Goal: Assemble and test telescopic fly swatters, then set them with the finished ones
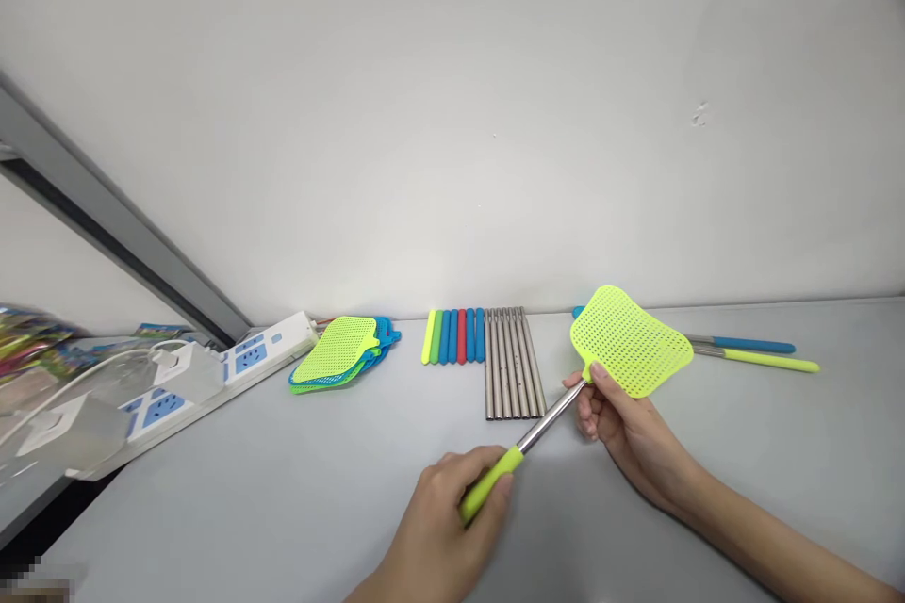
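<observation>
A fly swatter (632,344) with a yellow-green mesh head, a metal rod and a yellow-green grip is held slantwise above the table. My left hand (452,509) is wrapped round its grip. At the neck, where the rod meets the head, my right hand (626,438) pinches it between thumb and fingers. Close behind the rod lies a row of several metal tubes (510,367). Left of them are several coloured handle sleeves (452,336) in yellow, green, blue and red. Partly hidden behind the held head, swatters with blue (755,345) and yellow-green grips (770,360) rest on the table.
A stack of loose mesh heads (337,350) in yellow-green, blue and green lies to the left. Beside it runs a white power strip (205,391) with plugs and a cable. A metal frame post (120,198) and shiny packets (42,339) are farther left. The wall (481,113) closes the back.
</observation>
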Demonstrator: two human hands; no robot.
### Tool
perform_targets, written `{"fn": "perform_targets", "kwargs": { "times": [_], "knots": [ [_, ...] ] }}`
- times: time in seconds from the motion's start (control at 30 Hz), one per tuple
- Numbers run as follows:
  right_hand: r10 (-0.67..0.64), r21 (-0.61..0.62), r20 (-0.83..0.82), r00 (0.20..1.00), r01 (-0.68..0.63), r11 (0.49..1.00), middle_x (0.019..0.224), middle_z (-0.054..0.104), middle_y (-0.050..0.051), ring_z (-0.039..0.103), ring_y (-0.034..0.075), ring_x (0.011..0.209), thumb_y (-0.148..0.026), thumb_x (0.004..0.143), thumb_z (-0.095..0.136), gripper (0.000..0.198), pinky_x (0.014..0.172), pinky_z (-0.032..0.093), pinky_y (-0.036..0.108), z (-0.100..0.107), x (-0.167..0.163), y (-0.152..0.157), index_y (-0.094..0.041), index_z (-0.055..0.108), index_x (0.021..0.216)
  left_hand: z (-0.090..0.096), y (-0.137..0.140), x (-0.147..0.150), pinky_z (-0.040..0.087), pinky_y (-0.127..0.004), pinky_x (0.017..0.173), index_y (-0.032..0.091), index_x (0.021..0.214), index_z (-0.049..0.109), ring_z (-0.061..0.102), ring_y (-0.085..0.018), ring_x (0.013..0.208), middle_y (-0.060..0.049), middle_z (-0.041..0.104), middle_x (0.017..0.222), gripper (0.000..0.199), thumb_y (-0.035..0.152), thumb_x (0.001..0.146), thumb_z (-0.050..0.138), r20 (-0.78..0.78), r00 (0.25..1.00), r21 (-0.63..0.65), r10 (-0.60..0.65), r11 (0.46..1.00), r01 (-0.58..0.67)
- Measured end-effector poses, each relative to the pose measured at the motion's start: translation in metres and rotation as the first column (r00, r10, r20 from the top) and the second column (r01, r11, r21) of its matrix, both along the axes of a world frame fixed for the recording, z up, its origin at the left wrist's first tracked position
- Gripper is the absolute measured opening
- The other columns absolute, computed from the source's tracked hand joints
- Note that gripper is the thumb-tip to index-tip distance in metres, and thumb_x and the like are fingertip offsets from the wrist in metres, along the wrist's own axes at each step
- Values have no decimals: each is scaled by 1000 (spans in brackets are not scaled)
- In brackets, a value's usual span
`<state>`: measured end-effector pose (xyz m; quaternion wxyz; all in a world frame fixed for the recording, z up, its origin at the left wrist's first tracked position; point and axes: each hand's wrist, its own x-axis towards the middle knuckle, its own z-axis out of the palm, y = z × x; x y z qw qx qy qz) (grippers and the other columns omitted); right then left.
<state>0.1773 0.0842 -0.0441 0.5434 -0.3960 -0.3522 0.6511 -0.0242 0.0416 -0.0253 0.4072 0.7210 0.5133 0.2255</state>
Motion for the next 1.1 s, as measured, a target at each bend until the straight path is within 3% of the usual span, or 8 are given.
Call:
{"fn": "perform_targets", "kwargs": {
  "times": [0.1,0.17,0.47,0.6,0.77,0.9,1.0,1.1],
  "knots": [
    [92,25,53,994,-94,995,54,48,-1,41,8,51,-37,82,45,30,51,34,20,2,0,-2,-13,62,77,3,-4,6,29,-19,43,13,79,55,40,-7,44,1,52,54,44,53,79,36,180,982,-418,-51,900,124],
    [151,37,66,986,-154,987,56,50,0,42,8,53,-35,82,45,28,54,35,21,5,0,-4,-13,62,74,1,-7,10,22,-17,40,12,79,53,32,-4,40,3,47,52,50,59,72,41,347,938,-547,-16,809,216],
    [137,-46,-75,988,-141,989,67,55,2,44,10,57,-31,81,47,23,57,38,23,4,4,0,-14,62,78,-19,-4,13,19,-17,32,15,77,46,30,-2,29,7,44,47,45,59,67,50,582,787,-656,206,690,305],
    [61,-61,-175,983,-72,996,83,58,4,47,12,56,-29,79,50,17,51,39,26,9,13,9,-18,60,86,-2,3,2,16,-17,30,17,85,47,21,-1,28,9,38,51,35,51,77,42,490,857,-662,158,707,248],
    [22,-102,-210,977,-44,994,78,59,3,52,16,62,-29,78,50,17,50,41,26,21,34,23,-20,60,88,45,24,-30,18,-15,36,17,89,50,24,-3,41,7,35,58,35,48,81,36,214,977,-592,-21,793,147],
    [236,-100,-184,954,-257,961,75,61,6,55,17,62,-30,77,49,22,52,44,28,25,42,25,-15,63,83,76,34,-63,22,-16,43,18,81,52,25,-7,50,6,31,59,34,48,80,37,-40,987,-454,-154,883,120],
    [455,-153,-161,876,-478,865,90,63,9,59,20,80,-22,75,53,23,76,43,34,25,35,17,-13,62,95,85,34,-77,28,-16,49,20,80,55,30,-9,55,5,34,62,31,46,80,38,-214,953,-429,-213,897,103],
    [575,-217,-143,806,-592,776,96,63,12,59,24,87,-18,71,59,29,80,42,39,23,25,7,-13,60,100,86,33,-77,32,-16,56,21,76,57,36,-10,62,4,42,68,31,44,81,37,-285,919,-416,-274,899,138]
  ]
}}
